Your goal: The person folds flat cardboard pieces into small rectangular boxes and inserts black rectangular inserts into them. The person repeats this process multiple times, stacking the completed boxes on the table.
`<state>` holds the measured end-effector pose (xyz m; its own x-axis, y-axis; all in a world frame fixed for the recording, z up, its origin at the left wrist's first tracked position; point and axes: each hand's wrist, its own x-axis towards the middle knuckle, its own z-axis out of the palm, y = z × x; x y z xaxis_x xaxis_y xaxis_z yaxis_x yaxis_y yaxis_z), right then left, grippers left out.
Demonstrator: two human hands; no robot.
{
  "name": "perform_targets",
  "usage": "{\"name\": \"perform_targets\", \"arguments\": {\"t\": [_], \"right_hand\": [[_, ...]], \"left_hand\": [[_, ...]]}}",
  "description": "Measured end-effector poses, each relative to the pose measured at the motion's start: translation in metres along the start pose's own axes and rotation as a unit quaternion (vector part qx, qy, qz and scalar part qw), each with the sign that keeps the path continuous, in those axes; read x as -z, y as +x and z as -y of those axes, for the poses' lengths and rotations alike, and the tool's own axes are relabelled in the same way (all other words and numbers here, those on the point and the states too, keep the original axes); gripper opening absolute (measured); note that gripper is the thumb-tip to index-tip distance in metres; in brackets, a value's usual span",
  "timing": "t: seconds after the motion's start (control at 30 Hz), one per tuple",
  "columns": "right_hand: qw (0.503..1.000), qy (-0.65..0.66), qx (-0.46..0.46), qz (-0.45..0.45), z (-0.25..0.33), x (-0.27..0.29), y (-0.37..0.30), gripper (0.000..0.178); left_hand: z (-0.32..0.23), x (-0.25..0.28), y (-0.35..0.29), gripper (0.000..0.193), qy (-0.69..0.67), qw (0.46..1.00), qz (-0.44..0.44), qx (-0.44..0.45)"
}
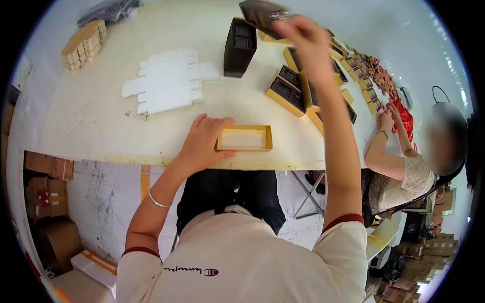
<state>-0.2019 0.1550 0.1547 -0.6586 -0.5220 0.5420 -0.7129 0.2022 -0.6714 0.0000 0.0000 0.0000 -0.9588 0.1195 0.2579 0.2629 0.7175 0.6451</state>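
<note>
Left hand (204, 139) rests on the tabletop (101, 126), fingers spread against the left end of an open gold box (245, 138) near the front edge. Right hand (303, 35) raised, fingers pinching a dark tray insert (262, 15) above the far rows of boxes (303, 91).

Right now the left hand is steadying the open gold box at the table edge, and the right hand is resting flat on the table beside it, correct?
Not quite. The left hand does steady the open gold box, but the head view shows the right hand raised, holding a dark tray.
</note>
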Motion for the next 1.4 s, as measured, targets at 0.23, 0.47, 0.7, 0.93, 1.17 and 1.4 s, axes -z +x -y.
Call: {"name": "perform_targets", "arguments": {"t": [0.23,0.47,0.7,0.93,1.17,1.4], "right_hand": [[0.849,0.418,-0.318,-0.058,0.003,0.042,-0.186,0.017],[0.778,0.455,-0.422,-0.101,-0.014,-0.007,-0.227,0.025],[0.832,0.39,-0.382,-0.097,-0.021,-0.013,-0.233,0.024],[0.956,0.154,-0.25,-0.022,-0.005,-0.031,-0.228,0.021],[0.973,-0.113,0.11,0.168,-0.01,-0.009,-0.205,0.04],[0.935,-0.186,0.112,0.279,-0.002,-0.006,-0.19,0.045]], "left_hand": [[-0.016,0.005,0.004,0.079,-0.012,1.0,-0.004,0.008],[-0.018,0.002,0.017,0.079,-0.037,0.997,0.062,-0.037],[-0.024,0.009,0.024,0.079,-0.017,0.995,0.093,-0.019],[-0.023,0.003,0.028,0.087,0.071,0.99,0.099,-0.077],[-0.033,-0.008,0.028,0.088,0.09,0.988,0.088,-0.09],[-0.029,0.001,0.033,0.084,0.118,0.979,0.129,-0.105]]}}
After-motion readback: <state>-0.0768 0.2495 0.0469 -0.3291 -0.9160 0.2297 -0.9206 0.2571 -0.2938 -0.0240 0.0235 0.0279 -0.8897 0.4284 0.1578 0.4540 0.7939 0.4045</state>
